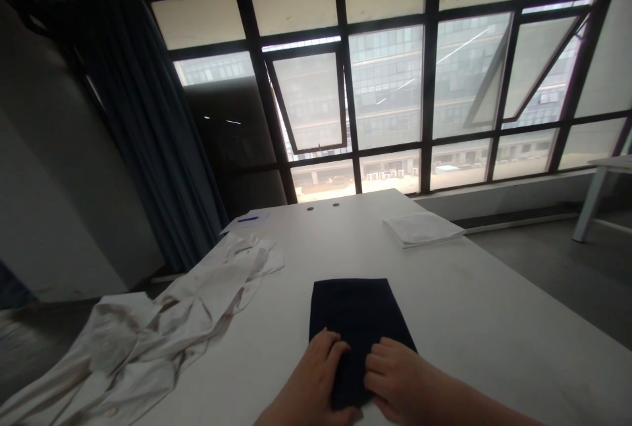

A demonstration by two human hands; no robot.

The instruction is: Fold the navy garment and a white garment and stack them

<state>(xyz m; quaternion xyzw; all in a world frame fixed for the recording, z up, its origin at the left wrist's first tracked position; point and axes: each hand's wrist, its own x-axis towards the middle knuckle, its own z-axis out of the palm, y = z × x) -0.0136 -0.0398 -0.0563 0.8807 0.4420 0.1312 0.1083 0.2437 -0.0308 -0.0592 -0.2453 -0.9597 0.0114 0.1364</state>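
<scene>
1. On the left hand point(313, 380) the fingers lie together, flat on the dark folded cloth point(356, 311). On the right hand point(397, 380) they curl onto it; the dim view won't show whether they pinch.
2. The cloth sits by the counter's point(469, 307) near edge. Even pressure from both palms should keep its fold square.
3. Crumpled white shirts point(172, 320) spill over the left edge.

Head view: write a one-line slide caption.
Left hand and right hand rest on a folded dark cloth on a white table, a crumpled white garment to its left.

Head camera, close above the dark cloth point(356, 314), faces along the table point(474, 327) toward windows point(385, 83).
</scene>
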